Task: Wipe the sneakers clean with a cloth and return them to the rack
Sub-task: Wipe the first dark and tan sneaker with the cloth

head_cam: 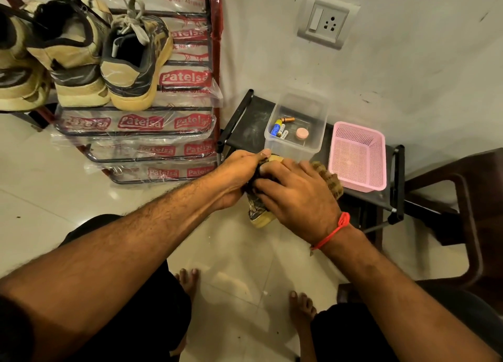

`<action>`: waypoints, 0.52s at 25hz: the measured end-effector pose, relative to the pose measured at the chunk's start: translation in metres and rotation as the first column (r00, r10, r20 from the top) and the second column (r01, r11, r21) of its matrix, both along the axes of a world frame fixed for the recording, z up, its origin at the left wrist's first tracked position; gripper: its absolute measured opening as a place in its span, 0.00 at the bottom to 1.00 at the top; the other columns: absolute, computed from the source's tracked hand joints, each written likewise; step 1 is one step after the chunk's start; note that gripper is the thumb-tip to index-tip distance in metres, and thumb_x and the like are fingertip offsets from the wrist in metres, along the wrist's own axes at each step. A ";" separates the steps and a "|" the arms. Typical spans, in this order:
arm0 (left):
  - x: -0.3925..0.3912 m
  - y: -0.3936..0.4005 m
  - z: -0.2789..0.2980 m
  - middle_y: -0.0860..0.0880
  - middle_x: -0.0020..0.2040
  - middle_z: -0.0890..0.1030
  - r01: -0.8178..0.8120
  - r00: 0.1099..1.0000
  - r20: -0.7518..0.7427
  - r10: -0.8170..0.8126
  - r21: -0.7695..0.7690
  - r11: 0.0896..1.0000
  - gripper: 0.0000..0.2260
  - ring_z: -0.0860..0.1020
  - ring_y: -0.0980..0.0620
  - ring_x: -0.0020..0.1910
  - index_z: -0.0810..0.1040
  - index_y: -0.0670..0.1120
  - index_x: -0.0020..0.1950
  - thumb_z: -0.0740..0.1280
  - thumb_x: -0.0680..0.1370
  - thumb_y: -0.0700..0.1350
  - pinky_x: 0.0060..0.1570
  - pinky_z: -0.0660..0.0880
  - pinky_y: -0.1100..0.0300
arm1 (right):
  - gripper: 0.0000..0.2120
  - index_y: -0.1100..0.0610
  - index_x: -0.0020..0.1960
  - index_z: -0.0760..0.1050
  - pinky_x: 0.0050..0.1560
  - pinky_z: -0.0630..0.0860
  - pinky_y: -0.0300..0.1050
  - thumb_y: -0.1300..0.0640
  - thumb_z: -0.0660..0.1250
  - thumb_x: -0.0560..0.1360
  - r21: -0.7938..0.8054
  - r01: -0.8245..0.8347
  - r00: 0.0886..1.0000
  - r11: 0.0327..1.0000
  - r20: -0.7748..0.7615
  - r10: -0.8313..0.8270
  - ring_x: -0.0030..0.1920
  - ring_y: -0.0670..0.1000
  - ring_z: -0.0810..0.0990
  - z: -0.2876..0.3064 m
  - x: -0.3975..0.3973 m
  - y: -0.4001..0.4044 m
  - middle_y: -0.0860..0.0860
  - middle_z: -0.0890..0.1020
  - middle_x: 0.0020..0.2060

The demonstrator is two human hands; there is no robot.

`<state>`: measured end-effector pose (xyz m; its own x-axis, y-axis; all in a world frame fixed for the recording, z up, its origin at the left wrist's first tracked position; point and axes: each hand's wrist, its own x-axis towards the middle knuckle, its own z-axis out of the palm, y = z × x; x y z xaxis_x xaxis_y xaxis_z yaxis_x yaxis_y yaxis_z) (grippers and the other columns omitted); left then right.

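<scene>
On the left, the rack (pixel 215 48) holds tan and dark sneakers (pixel 136 59) on its top bars. The bars are wrapped in clear plastic with red words. Next to it stands a low black surface (pixel 250 122). A clear box (pixel 296 127) sits on it, with a few batteries (pixel 279 129) and a round pink thing (pixel 302 134) inside. Just beside the box is a pink basket (pixel 359 156); I cannot tell what is in it. A dark chair (pixel 462 198) is on the far right.

In front of the surface, above the floor, the left hand (pixel 239 176) is closed around one sneaker (pixel 260 214). The right hand (pixel 299 195) lies over it, pressing a brown cloth (pixel 330 182). The hands hide most of the shoe; its tan sole and dark side peek out below.
</scene>
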<state>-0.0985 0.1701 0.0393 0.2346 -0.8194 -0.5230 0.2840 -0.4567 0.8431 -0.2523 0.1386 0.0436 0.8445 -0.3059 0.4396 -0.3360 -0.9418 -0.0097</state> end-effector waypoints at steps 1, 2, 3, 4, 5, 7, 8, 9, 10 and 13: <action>0.000 -0.001 0.001 0.50 0.33 0.81 -0.006 1.000 -0.001 0.006 0.002 1.000 0.14 0.77 0.54 0.35 0.82 0.44 0.45 0.64 0.84 0.51 0.35 0.72 0.60 | 0.11 0.55 0.52 0.82 0.46 0.72 0.53 0.52 0.63 0.78 0.007 -0.002 1.000 1.000 -0.017 0.002 0.48 0.59 0.78 0.002 -0.001 -0.003 0.55 0.81 0.51; 0.001 -0.003 0.001 0.49 0.37 0.82 -0.017 1.000 -0.005 0.017 0.005 1.000 0.14 0.78 0.54 0.37 0.82 0.44 0.48 0.64 0.84 0.52 0.37 0.72 0.59 | 0.12 0.56 0.53 0.82 0.46 0.74 0.54 0.51 0.63 0.78 0.047 0.067 0.998 0.997 0.007 -0.067 0.48 0.59 0.78 0.005 -0.004 -0.016 0.56 0.81 0.51; 0.003 -0.004 0.001 0.47 0.40 0.83 -0.022 1.000 -0.001 0.022 0.006 1.000 0.15 0.79 0.53 0.39 0.82 0.42 0.51 0.63 0.84 0.52 0.38 0.73 0.58 | 0.13 0.57 0.53 0.82 0.47 0.75 0.56 0.51 0.63 0.78 0.097 0.150 0.984 0.984 0.083 -0.158 0.48 0.61 0.78 0.012 -0.007 -0.030 0.57 0.80 0.51; 0.005 -0.004 0.001 0.46 0.43 0.83 -0.037 0.999 0.013 0.036 0.006 0.999 0.16 0.79 0.52 0.42 0.82 0.41 0.53 0.63 0.84 0.53 0.40 0.75 0.58 | 0.13 0.58 0.53 0.82 0.47 0.76 0.58 0.52 0.64 0.78 0.144 0.200 0.967 0.969 0.132 -0.219 0.49 0.62 0.78 0.016 -0.010 -0.039 0.58 0.80 0.51; 0.006 -0.004 0.000 0.46 0.43 0.83 -0.041 0.999 0.035 0.041 -0.003 0.999 0.17 0.79 0.51 0.42 0.82 0.40 0.52 0.63 0.84 0.53 0.39 0.75 0.59 | 0.13 0.59 0.53 0.82 0.48 0.77 0.59 0.52 0.64 0.77 0.161 0.205 0.963 0.965 0.142 -0.228 0.49 0.62 0.78 0.016 -0.012 -0.041 0.58 0.80 0.51; 0.007 -0.003 -0.001 0.48 0.37 0.81 -0.034 0.995 0.098 0.034 0.000 0.999 0.17 0.77 0.52 0.38 0.81 0.42 0.46 0.62 0.84 0.52 0.34 0.73 0.64 | 0.12 0.58 0.54 0.82 0.48 0.77 0.57 0.53 0.66 0.77 0.076 0.065 0.995 0.995 0.065 -0.070 0.50 0.61 0.79 0.004 -0.008 -0.023 0.58 0.80 0.52; 0.007 -0.003 -0.002 0.47 0.37 0.80 -0.038 0.991 0.125 0.037 0.008 0.999 0.16 0.76 0.51 0.38 0.80 0.42 0.46 0.63 0.84 0.52 0.35 0.72 0.63 | 0.12 0.58 0.54 0.82 0.48 0.77 0.56 0.53 0.65 0.77 0.069 0.005 1.000 0.998 0.028 -0.007 0.49 0.61 0.79 0.001 -0.008 -0.017 0.57 0.80 0.52; 0.008 -0.003 -0.003 0.46 0.39 0.79 -0.040 0.989 0.145 0.038 0.006 0.999 0.15 0.76 0.50 0.40 0.80 0.43 0.47 0.63 0.84 0.53 0.38 0.72 0.61 | 0.12 0.58 0.54 0.82 0.48 0.78 0.56 0.53 0.65 0.77 0.096 0.004 1.000 0.995 0.015 -0.006 0.49 0.61 0.79 0.002 -0.008 -0.021 0.57 0.80 0.52; 0.010 -0.004 -0.003 0.46 0.41 0.79 -0.041 0.988 0.150 0.040 0.002 0.999 0.15 0.76 0.49 0.42 0.81 0.43 0.47 0.64 0.83 0.54 0.42 0.73 0.58 | 0.13 0.58 0.54 0.82 0.49 0.78 0.58 0.52 0.64 0.77 0.150 0.069 0.996 0.986 0.043 -0.077 0.50 0.61 0.79 0.006 -0.011 -0.031 0.57 0.80 0.52; 0.015 -0.003 -0.005 0.46 0.42 0.80 0.008 0.986 0.167 -0.005 -0.021 1.000 0.16 0.76 0.50 0.41 0.81 0.43 0.49 0.66 0.82 0.56 0.45 0.73 0.53 | 0.13 0.59 0.54 0.83 0.50 0.77 0.59 0.53 0.65 0.77 0.267 0.079 0.985 0.961 0.126 -0.116 0.51 0.60 0.79 0.014 -0.015 -0.040 0.57 0.79 0.52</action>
<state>-0.0837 0.1669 0.0345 0.3119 -0.8320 -0.4589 0.1352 -0.4392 0.8882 -0.2674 0.0982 0.0577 0.7408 -0.5031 0.4450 -0.4043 -0.8631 -0.3027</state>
